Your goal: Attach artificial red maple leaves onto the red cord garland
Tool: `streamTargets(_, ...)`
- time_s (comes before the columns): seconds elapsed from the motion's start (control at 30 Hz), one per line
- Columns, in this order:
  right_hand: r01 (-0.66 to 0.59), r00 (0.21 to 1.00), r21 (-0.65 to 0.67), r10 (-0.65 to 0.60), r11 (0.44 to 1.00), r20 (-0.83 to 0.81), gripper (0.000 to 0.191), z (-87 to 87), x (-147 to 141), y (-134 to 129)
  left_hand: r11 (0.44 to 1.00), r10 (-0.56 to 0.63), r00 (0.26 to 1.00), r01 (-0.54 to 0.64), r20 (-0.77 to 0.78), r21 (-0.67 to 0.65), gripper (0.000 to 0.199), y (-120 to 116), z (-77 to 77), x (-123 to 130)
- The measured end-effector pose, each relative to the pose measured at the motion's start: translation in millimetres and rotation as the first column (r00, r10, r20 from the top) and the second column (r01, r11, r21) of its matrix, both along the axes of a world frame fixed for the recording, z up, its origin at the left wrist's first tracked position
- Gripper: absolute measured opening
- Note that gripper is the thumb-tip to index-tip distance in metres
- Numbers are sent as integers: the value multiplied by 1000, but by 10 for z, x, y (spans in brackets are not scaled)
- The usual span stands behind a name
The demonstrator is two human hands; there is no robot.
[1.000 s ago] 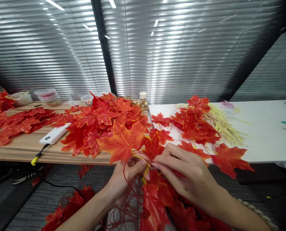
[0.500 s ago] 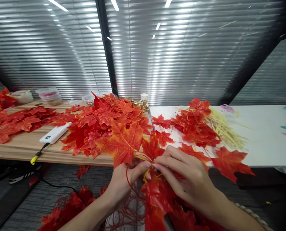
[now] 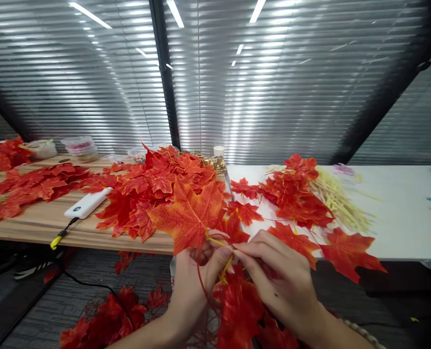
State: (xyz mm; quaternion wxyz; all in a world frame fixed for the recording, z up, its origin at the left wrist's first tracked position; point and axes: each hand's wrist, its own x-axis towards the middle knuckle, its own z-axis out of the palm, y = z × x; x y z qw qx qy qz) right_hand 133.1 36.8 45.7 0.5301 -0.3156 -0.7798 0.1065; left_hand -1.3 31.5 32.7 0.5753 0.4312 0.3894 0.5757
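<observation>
My left hand [image 3: 195,278] is closed, its thumb and finger pinching the yellow stem of a large orange-red artificial maple leaf [image 3: 188,215]. A thin red string [image 3: 202,278] loops down past the thumb. My right hand [image 3: 283,278] is closed too, its fingertips pinched on the string right beside the left thumb; the exact crossing of stem and string is partly hidden. Just behind the fingers sits a smaller red leaf [image 3: 233,228]. More red leaves [image 3: 239,305] hang below the hands, with a yellow stem [image 3: 227,269] among them.
A big heap of red leaves [image 3: 157,179] covers the wooden table [image 3: 128,245], near a white power bank [image 3: 86,203] with a cable. Leaves [image 3: 297,198] and pale yellow strips [image 3: 341,198] lie on the white table [image 3: 404,218]. More leaves [image 3: 106,315] are on the floor.
The view has shifted slightly, so the tables sit a little lower. Both hands stay together at the stem, their fingers slightly readjusted, and the string loop now hangs longer and straighter.
</observation>
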Motion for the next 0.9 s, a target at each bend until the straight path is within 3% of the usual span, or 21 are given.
streamTargets(0.23,-63,997,-89,67,994,42,16,7,102,-18,994,-40,999,38,-22,-106,16,-27,79,-7)
streamTargets(0.4,-113,993,-120,115,986,12,19,97,122,-43,998,-32,997,28,-64,-56,18,-27,129,-12)
streamTargets(0.67,-137,990,-135,138,981,4,22,75,100,-21,996,-76,985,67,-153,-64,17,-25,89,-59)
streamTargets(0.77,-136,990,-127,132,982,-40,22,182,150,-68,993,-113,969,105,-219,-48,13,-40,78,-141)
streamTargets(0.9,-149,969,-102,124,984,-216,28,426,316,-166,996,-92,954,83,-286,-41,13,-79,6,-249)
